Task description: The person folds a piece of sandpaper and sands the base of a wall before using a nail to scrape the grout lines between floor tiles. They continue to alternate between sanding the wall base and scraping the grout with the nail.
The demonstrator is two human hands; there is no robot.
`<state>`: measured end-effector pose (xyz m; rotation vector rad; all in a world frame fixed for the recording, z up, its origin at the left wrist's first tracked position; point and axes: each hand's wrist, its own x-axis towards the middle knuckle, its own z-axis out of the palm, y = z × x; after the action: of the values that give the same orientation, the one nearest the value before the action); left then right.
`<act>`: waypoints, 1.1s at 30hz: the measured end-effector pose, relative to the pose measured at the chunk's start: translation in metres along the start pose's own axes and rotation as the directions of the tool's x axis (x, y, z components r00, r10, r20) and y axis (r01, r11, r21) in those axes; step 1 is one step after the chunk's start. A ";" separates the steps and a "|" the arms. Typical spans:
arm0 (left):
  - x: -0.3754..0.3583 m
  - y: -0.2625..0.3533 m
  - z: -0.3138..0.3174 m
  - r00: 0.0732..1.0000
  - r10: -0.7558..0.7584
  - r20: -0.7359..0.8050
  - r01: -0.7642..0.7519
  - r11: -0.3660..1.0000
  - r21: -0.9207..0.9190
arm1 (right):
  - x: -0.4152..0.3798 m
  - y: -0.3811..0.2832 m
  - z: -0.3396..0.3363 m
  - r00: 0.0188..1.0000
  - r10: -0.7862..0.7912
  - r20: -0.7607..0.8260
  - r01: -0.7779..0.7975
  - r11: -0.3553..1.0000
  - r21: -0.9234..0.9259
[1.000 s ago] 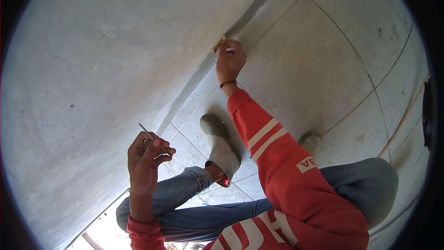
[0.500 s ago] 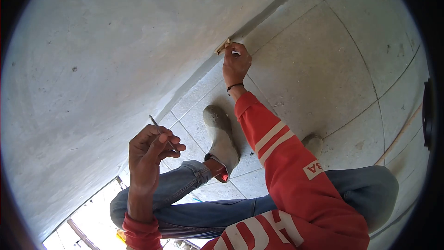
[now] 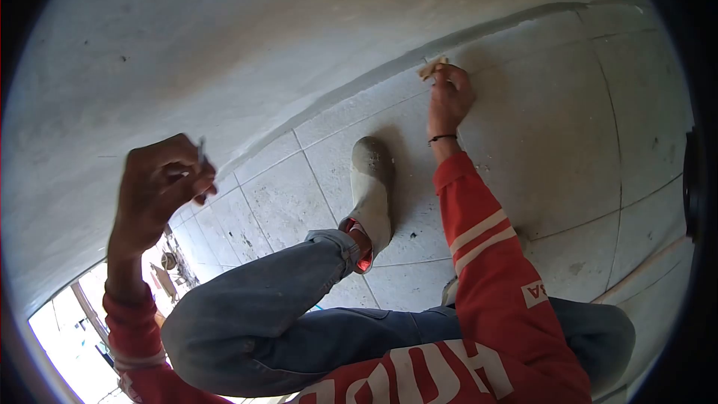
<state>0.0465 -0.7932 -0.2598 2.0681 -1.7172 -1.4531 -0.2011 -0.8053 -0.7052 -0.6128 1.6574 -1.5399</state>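
My right hand [image 3: 451,97] pinches a small tan sponge-like pad [image 3: 431,69] between thumb and fingers. The pad is at the floor-side edge of a dark grey strip [image 3: 351,90] running along the foot of the wall. My left hand [image 3: 161,187], raised at the left in front of the wall, has its fingers closed around a thin metal tool [image 3: 201,151]. Only a short upper piece of that tool shows above the fingers; the rest is hidden by the hand.
A smooth grey wall [image 3: 247,37] fills the upper left. Pale floor tiles [image 3: 546,127] with dark joints stretch along its foot. My boot [image 3: 372,187] stands on the tiles between my hands. Cluttered items lie in bright light at the lower left.
My left hand has moved left and up in view, with the tool still in it. My right hand and the pad have shifted right along the strip. The view itself has turned.
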 end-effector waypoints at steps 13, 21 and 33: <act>0.154 -0.260 0.237 0.838 -0.429 -0.338 0.275 0.866 -0.417 | 0.071 -0.049 -0.090 0.948 0.274 -0.162 -0.253 0.957 0.141; 0.185 -0.256 0.258 0.763 -0.282 -0.582 0.228 0.959 -0.166 | 0.066 -0.046 -0.086 0.946 0.287 -0.148 -0.279 0.957 0.076; 0.187 -0.244 0.278 0.799 0.079 -0.596 -0.037 0.996 0.083 | 0.066 -0.048 -0.089 0.948 0.292 -0.125 -0.277 0.953 0.124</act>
<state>0.0147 -0.7220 -0.6667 2.1548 -1.5441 -0.6033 -0.3179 -0.8103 -0.6760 -0.1995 1.6737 -1.4721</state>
